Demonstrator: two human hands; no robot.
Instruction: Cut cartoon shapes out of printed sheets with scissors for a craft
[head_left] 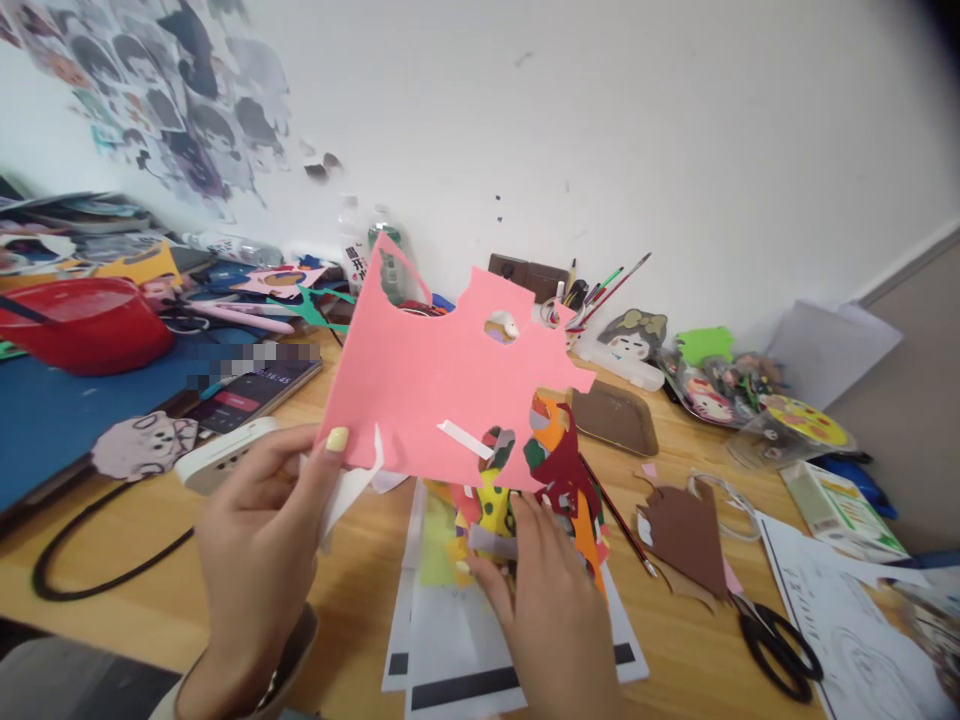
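My left hand [262, 545] pinches the lower left corner of a pink paper sheet [420, 390], which is held up above the table. Shapes have been cut out of the sheet, leaving holes and ragged edges. A white paper scrap [352, 490] hangs by my left thumb, and a white strip [465, 440] lies across the pink sheet. Below the sheet's right part, my right hand [551, 590] has its thumb and fingers curled round a bunch of coloured paper scraps [491, 500], yellow, dark red and orange among them. White printed sheets [465, 650] lie underneath; the fingertips are partly hidden.
Black-handled scissors [780, 645] and brown cut paper [686, 535] lie at right, near a pencil [619, 515]. A brown tray [613, 415] sits behind. On the left are a phone [259, 385], a white power strip [225, 455], a black cable [112, 590] and a red bowl [90, 325].
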